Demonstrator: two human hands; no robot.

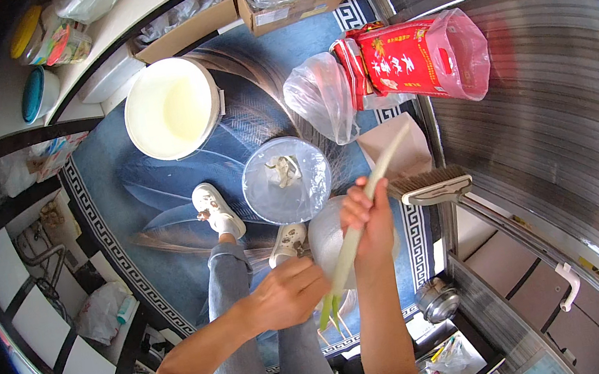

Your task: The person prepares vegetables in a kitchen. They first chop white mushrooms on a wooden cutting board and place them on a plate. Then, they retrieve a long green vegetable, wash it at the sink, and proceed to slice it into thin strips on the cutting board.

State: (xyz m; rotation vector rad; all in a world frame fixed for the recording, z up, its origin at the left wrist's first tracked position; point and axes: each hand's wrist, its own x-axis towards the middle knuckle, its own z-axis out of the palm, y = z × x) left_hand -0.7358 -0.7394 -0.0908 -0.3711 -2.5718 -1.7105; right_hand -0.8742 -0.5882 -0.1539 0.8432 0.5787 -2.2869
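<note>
A long pale-green vegetable stalk (347, 264), with green leaf ends towards me, lies aslant in my right hand (366, 218), whose fingers are wrapped round it. My left hand (290, 293) is curled beside the stalk's lower, leafy end; whether it grips any part of it cannot be made out. Beyond the hands stands a bin with a clear plastic liner (255, 192), with crumpled pale scraps (283, 171) inside. Farther up to the left is a white plastic bucket (140, 117) with pale yellowish content or bottom.
A red rice bag (401, 59) and a clear plastic bag (319, 95) lie upper right. A broom (437, 191) leans at the right, near a steel pot (438, 300). Cardboard boxes (190, 31) line the far side; open shelves (89, 370) stand at the left.
</note>
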